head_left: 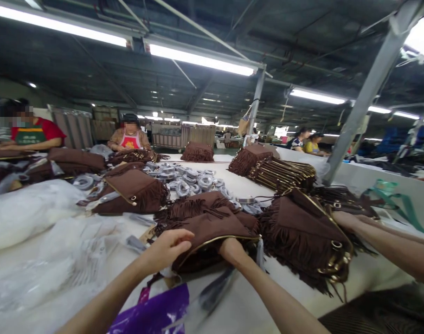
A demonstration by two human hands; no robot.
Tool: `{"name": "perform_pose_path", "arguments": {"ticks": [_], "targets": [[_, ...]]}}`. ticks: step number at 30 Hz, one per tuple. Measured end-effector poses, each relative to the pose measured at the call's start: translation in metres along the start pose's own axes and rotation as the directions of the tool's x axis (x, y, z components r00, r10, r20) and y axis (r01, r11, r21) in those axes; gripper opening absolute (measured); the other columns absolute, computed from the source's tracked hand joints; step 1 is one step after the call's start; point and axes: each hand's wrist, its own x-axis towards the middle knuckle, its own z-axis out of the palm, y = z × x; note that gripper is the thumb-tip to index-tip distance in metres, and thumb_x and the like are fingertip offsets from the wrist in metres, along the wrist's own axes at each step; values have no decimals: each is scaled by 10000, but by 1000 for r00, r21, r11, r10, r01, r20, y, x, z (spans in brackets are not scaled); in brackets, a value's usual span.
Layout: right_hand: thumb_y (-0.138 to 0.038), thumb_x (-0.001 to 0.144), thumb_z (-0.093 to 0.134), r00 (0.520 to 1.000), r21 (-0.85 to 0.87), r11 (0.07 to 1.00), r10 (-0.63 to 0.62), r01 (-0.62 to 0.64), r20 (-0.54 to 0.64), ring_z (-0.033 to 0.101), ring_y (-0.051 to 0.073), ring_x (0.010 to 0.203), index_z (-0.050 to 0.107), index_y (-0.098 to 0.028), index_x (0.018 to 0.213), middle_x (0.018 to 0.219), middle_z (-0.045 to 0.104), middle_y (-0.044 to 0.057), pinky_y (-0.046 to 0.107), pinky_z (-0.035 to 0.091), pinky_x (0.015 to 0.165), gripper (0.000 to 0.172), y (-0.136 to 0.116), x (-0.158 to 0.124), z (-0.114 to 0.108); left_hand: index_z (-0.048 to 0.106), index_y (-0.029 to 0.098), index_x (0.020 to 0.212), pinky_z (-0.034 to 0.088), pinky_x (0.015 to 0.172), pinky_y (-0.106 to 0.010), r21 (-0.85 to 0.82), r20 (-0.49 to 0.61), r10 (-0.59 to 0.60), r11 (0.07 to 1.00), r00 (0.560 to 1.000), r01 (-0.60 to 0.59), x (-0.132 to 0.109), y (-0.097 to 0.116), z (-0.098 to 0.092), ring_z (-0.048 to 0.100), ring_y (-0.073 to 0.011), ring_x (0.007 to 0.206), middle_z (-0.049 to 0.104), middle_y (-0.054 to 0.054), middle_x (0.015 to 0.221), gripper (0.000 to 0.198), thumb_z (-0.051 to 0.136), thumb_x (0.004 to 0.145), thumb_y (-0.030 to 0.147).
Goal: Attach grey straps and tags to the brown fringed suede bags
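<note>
Brown fringed bag (pixel 219 222): laid on the white table (pixel 138 266) directly before both hands, its zipped mouth (pixel 207 241) turned towards the wearer.
Right hand (pixel 231 249): sunk into that mouth up to the knuckles; fingers hidden by the bag, so whether anything is gripped cannot be told.
Left hand (pixel 172 246): held loosely open, fingers half bent, just beside the mouth's left end; contact cannot be told.
Neighbouring bag (pixel 298 227): placed right of the first, reached by a co-worker's hand (pixel 344 221).
Purple packet (pixel 154 311): set below the left hand.
</note>
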Motion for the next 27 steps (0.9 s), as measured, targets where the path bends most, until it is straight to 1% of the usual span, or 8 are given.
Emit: {"name": "perform_pose_path", "arguments": {"ticks": [5, 9, 12, 14, 16, 19, 22, 27], "targets": [[-169, 813, 476, 992, -57, 998, -28, 35, 125, 573, 184, 612, 564, -196, 624, 575, 595, 19, 273, 399, 612, 211, -5, -47, -10, 645, 177, 939, 461, 858, -290, 189, 52, -77, 980, 996, 66, -34, -15, -7, 602, -186, 918, 681, -51, 967, 297, 395, 780, 158], [-283, 915, 406, 937, 46, 999, -27, 11, 348, 561, 151, 577, 595, -186, 687, 516, 566, -22, 244, 414, 630, 311, -9, -86, -42, 552, 193, 1215, 405, 1010, -358, 315, 31, -49, 948, 998, 37, -55, -27, 9, 525, -251, 1157, 589, -105, 1249, 483, 465, 741, 159], [-334, 938, 380, 985, 24, 1000, -2, -3, 173, 581, 158, 619, 619, -182, 755, 585, 613, -5, 257, 450, 660, 338, 4, -92, -83, 519, 203, 1260, 361, 1069, -385, 336, -34, -17, 941, 999, 28, -51, -24, 26, 467, -275, 1247, 506, -119, 1361, 466, 410, 809, 157], [-278, 921, 382, 994, -165, 986, -28, 11, -101, 621, 190, 771, 646, -178, 836, 780, 685, 47, 308, 472, 764, 295, 24, -85, -108, 587, 223, 1121, 412, 1013, -362, 311, 13, 47, 949, 999, -49, -40, -8, 36, 537, -252, 1152, 566, -103, 1267, 378, 341, 849, 130], [-139, 846, 382, 978, -329, 944, -52, -18, -202, 624, 216, 962, 662, -180, 1018, 1014, 698, 86, 369, 447, 907, 331, 46, -74, -123, 611, 224, 977, 457, 931, -328, 272, 97, 131, 950, 987, -153, -28, 17, 47, 580, -228, 1053, 609, -87, 1155, 337, 326, 850, 97], [-39, 710, 426, 989, -382, 924, -60, 4, -136, 615, 230, 1042, 667, -173, 1079, 1093, 694, 91, 373, 424, 962, 461, 70, -58, -123, 605, 206, 900, 472, 859, -297, 237, 191, 209, 938, 959, -252, -10, 54, 67, 585, -220, 1009, 616, -83, 1089, 277, 370, 829, 77], [-40, 684, 462, 995, -381, 922, -86, 64, -41, 649, 224, 864, 687, -166, 867, 870, 717, 59, 318, 469, 820, 316, 72, -51, -115, 599, 193, 929, 460, 881, -286, 197, 217, 208, 947, 954, -252, 6, 74, 87, 577, -213, 1025, 607, -84, 1093, 251, 423, 799, 71], [-156, 814, 476, 982, -308, 932, -174, 190, 78, 579, 176, 690, 569, -190, 690, 706, 630, 3, 247, 419, 637, 159, 52, -66, -113, 555, 188, 1080, 445, 942, -374, 123, 50, 52, 991, 997, -58, 27, 97, 111, 566, -262, 1072, 599, -110, 1131, 237, 460, 874, 256]]}}
